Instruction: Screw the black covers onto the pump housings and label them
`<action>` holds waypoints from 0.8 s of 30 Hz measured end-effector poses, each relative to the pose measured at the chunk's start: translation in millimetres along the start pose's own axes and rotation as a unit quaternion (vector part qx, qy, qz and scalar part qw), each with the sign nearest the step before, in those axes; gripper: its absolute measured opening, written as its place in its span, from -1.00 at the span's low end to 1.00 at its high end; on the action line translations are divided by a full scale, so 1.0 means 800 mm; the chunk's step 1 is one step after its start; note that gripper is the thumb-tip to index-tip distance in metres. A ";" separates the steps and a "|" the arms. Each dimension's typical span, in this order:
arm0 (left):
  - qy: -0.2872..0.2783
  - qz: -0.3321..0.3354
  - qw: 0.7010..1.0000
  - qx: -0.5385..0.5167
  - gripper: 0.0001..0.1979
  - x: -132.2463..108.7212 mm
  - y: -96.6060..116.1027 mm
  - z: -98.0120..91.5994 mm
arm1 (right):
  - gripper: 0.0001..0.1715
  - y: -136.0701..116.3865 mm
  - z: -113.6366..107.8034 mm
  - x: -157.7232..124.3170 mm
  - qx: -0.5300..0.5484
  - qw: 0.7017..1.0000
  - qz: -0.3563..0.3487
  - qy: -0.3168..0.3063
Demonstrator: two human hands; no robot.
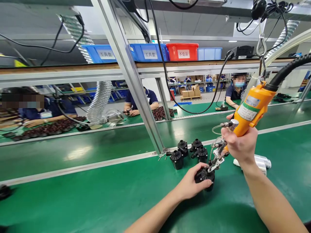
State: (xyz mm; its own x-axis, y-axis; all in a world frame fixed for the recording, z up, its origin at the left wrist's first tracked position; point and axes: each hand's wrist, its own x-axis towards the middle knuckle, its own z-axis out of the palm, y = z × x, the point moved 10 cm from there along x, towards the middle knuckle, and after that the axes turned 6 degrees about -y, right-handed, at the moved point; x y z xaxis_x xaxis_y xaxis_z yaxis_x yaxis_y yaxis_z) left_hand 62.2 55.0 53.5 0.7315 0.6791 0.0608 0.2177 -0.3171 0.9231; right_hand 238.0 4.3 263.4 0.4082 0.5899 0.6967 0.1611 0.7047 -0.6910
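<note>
My right hand (241, 144) is wrapped round an orange electric screwdriver (252, 108), which hangs from a hook and slants down to the left. Its metal tip meets the top of a small black pump (208, 176) on the green bench. Around that pump's left side, the thumb and fingers of my left hand (194, 183) are closed, holding it upright. Just beyond stand several similar black pumps (177, 159) in a loose group. The exact contact point of the tip is partly hidden by the tool's metal head.
A metal post (136, 81) rises behind the pumps. Clear plastic-wrapped rolls (261, 161) lie right of my right forearm. Blue bins (149, 53) and a red bin (182, 51) sit on the overhead shelf. Co-workers sit across the conveyor (97, 150), near piles of dark parts (51, 129).
</note>
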 end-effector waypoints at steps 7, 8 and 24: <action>-0.008 0.005 1.000 -0.020 -0.46 0.001 0.009 0.002 | -0.60 0.003 0.007 -0.003 -0.001 1.000 0.008 -0.017; -0.011 0.003 1.000 -0.024 -0.45 0.002 0.009 0.002 | -0.60 0.007 0.011 -0.004 0.000 1.000 0.013 -0.025; 0.026 -0.036 0.999 0.008 -0.43 0.003 0.004 -0.008 | -0.47 0.065 0.049 -0.018 0.032 0.990 0.117 -0.078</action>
State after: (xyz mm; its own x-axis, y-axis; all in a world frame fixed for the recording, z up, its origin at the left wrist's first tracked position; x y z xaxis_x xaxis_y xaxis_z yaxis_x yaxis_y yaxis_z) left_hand 60.6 59.7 58.6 0.6791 0.7340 0.0135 0.2792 -0.2752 0.9199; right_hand 205.0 47.8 225.4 0.2834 0.7899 0.5438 0.0202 0.5620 -0.8269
